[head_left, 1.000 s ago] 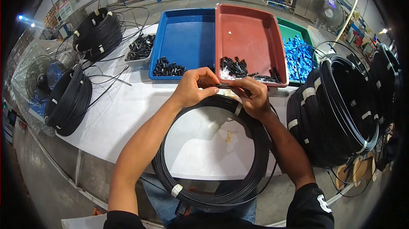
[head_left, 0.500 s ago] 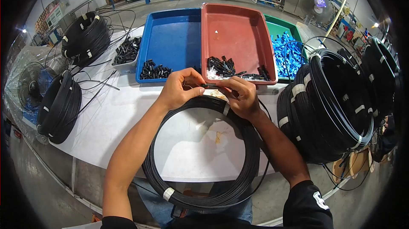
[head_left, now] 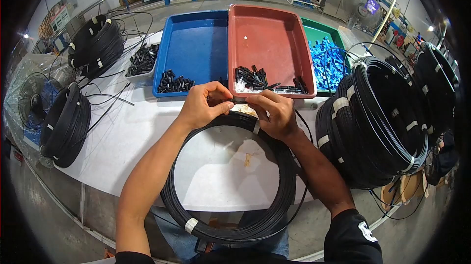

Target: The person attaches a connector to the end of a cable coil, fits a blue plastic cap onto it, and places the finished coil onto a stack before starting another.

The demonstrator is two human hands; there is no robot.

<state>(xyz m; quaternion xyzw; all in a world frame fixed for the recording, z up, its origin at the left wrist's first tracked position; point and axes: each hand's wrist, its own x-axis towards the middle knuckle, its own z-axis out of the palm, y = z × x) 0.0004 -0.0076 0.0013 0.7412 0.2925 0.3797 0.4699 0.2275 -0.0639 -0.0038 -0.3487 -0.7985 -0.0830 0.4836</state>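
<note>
- Small black connector (head_left: 239, 100) sits pinched between the fingertips of both hands, just above the far edge of the cable coil (head_left: 230, 175) on the white table (head_left: 132, 136).
- Left hand (head_left: 202, 105) has thumb and forefinger closed on its left end.
- Right hand (head_left: 273, 113) is closed on its right end, and rests on the coil.
- Red tray (head_left: 267, 33) lies just beyond the fingers.
- Compared with a second ago, the hands hold the same grip; only the view has shifted slightly.

Black cable coil (head_left: 230, 215), white tape bands; blue tray (head_left: 196, 43); red tray (head_left: 267, 38); green tray (head_left: 324, 31).
</note>
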